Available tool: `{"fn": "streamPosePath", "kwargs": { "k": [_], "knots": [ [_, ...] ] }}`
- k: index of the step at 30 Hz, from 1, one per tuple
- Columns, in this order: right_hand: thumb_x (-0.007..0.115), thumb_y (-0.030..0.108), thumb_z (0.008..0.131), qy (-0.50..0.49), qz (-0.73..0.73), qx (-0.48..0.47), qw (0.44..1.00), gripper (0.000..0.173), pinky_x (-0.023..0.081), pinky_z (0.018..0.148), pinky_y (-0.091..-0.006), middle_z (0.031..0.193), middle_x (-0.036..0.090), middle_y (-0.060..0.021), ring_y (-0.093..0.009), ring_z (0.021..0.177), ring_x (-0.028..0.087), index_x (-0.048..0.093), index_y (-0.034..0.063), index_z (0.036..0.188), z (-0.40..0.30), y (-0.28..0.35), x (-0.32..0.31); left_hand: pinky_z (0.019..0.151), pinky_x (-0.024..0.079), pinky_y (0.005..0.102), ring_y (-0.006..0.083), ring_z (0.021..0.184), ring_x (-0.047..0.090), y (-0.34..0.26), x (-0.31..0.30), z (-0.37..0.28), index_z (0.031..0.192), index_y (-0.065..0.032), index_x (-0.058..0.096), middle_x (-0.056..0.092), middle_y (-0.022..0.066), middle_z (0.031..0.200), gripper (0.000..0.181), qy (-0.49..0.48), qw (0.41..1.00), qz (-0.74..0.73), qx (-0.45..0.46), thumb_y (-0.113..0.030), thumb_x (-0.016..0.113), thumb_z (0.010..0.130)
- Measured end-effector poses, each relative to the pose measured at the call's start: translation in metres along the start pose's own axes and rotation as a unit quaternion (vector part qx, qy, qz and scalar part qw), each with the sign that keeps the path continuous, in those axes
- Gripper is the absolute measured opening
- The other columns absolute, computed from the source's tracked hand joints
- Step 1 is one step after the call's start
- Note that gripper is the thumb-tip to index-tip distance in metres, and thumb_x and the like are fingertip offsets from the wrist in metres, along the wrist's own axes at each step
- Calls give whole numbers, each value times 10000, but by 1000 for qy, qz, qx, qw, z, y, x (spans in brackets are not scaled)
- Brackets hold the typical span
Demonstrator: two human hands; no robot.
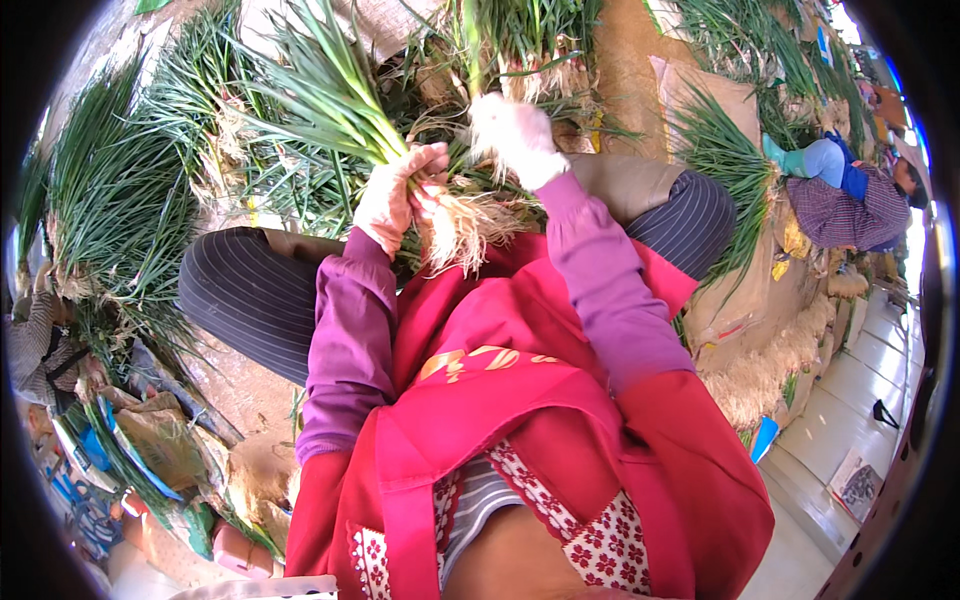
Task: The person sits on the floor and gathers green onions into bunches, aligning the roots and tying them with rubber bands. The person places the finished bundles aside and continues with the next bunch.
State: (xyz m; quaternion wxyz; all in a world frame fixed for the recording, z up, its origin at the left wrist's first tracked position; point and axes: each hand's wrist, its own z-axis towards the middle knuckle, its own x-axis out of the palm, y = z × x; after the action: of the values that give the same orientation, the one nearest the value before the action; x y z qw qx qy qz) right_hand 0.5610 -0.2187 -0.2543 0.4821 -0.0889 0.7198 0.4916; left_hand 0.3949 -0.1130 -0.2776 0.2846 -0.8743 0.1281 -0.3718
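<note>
My left hand (397,195), in a pale glove, grips a bunch of green onions (375,131) near the root end. Its green leaves fan toward the upper left, and the pale stringy roots (457,229) hang over my lap. Beside it on the right, my right hand (516,139) is closed around another green onion (472,52), whose leaf rises from the fist; glare washes out the glove and the fingers. Loose green onions (300,176) lie in a heap between my crossed legs and below the hands.
Tied-looking bunches of green onions (120,180) stand to the left, with more bunches (540,45) at the top. A person (847,187) sits at the right behind a large bunch (727,165). Another person's sleeve (34,337) shows far left. Rows of roots (780,360) line the right.
</note>
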Motion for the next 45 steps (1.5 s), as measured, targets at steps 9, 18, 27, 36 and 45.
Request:
{"fn": "streamPosePath", "kwargs": {
  "k": [9,18,27,36,45],
  "knots": [
    [499,371,965,224,526,252,781,383,496,617,-248,748,639,-30,-103,637,593,622,22,1066,-1,-4,56,358,373,207,109,435,531,1,-15,-3,845,-22,626,607,34,642,187,33,997,32,-58,-206,610,871],
    [504,214,957,-41,632,350,690,221,540,555,-274,573,396,68,-63,427,369,578,7,977,37,-16,77,422,445,244,143,524,565,2,-31,-1,866,-37,590,606,45,712,163,53,995,-54,-59,-200,588,868],
    [506,417,865,117,-153,67,979,354,504,766,-439,889,672,-137,-325,844,655,655,100,915,31,63,76,324,366,249,147,381,527,7,-19,-11,641,-31,601,599,81,540,230,-55,985,158,-50,-170,597,825],
    [543,362,807,133,-97,80,983,364,508,783,-438,876,679,-187,-342,893,655,695,44,898,37,45,83,341,358,226,131,400,510,13,-21,-6,803,-44,591,567,47,569,176,-47,987,136,-65,-202,594,881],
    [467,191,941,-50,757,214,615,237,551,675,-391,646,501,-17,-165,573,540,516,69,743,31,17,96,493,422,235,145,567,534,8,-25,-1,926,-44,568,593,33,696,120,54,981,-179,-47,-155,524,915]
  ]
}}
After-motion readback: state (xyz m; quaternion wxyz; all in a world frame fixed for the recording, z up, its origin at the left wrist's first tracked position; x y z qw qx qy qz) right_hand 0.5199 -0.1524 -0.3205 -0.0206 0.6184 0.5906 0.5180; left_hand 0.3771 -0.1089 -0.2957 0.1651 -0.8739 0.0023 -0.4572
